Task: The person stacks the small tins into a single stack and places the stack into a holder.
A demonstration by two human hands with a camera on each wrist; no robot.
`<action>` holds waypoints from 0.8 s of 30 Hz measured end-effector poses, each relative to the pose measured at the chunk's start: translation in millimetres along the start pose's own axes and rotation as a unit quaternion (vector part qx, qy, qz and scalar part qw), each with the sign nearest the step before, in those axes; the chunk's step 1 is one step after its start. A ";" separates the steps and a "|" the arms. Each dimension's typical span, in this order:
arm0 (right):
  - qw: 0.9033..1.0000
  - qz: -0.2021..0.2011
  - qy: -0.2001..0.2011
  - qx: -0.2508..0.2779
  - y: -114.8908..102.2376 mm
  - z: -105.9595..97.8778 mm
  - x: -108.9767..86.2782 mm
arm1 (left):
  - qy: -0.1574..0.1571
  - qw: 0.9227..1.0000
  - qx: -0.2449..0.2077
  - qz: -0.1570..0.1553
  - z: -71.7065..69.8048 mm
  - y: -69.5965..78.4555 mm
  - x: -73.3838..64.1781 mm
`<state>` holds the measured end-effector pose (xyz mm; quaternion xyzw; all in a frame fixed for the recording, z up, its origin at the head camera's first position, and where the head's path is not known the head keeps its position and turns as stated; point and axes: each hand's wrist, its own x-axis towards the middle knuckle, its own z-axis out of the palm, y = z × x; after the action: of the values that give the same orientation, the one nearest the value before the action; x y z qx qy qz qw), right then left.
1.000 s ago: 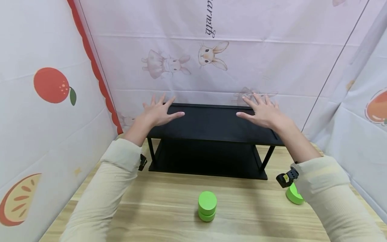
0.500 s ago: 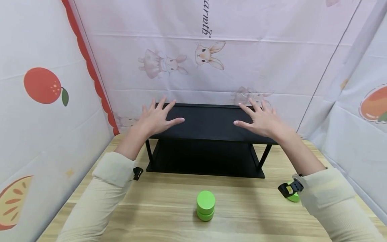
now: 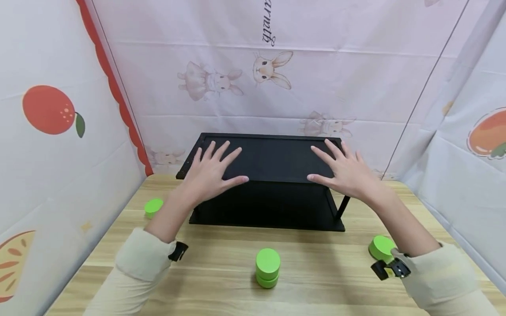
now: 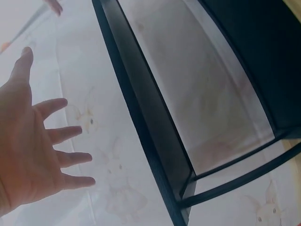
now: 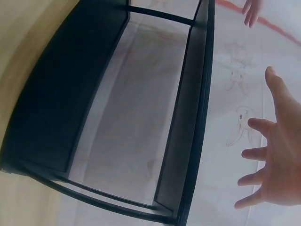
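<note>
A black two-tier shelf rack (image 3: 276,158) stands at the back of the wooden table. My left hand (image 3: 207,175), fingers spread and straight, is over the left part of its upper tier; nothing is in it. Over the right part my right hand (image 3: 348,175) is likewise spread and holds nothing. Both wrist views show the palms of the left hand (image 4: 28,146) and right hand (image 5: 282,160) apart from the rack, above its upper tier. The lower tier (image 3: 261,206) bears nothing visible; its left end is partly hidden by my left hand and forearm.
A stack of green round blocks (image 3: 267,263) stands at the front middle of the table. One green round block (image 3: 153,207) lies left of the rack, another (image 3: 381,247) right, beside my right wrist. Printed cloth walls (image 3: 221,35) enclose the back and sides.
Both hands have drawn back from the rack's rear edge toward its front edge, staying spread. The left green block has come into sight, and the right one is less covered by the sleeve.
</note>
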<state>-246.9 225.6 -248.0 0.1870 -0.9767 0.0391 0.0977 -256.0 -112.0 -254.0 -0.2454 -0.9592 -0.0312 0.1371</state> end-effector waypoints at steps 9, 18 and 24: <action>1.000 -0.010 0.030 -0.001 -5.2 1.9 -26.8 | 0.051 0.997 0.006 0.054 14.5 15.5 -29.2; 0.998 -0.019 0.056 0.003 -5.1 10.7 -58.8 | 0.108 0.982 -0.043 0.150 40.3 25.8 -53.2; 0.996 -0.020 0.085 0.005 0.8 18.9 -73.9 | 0.086 0.972 -0.106 0.192 54.1 24.0 -62.1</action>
<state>-183.3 250.6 -281.7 0.2033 -0.9606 0.0577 0.1803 -205.6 -112.8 -323.5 -0.4341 -0.8702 -0.1264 0.1958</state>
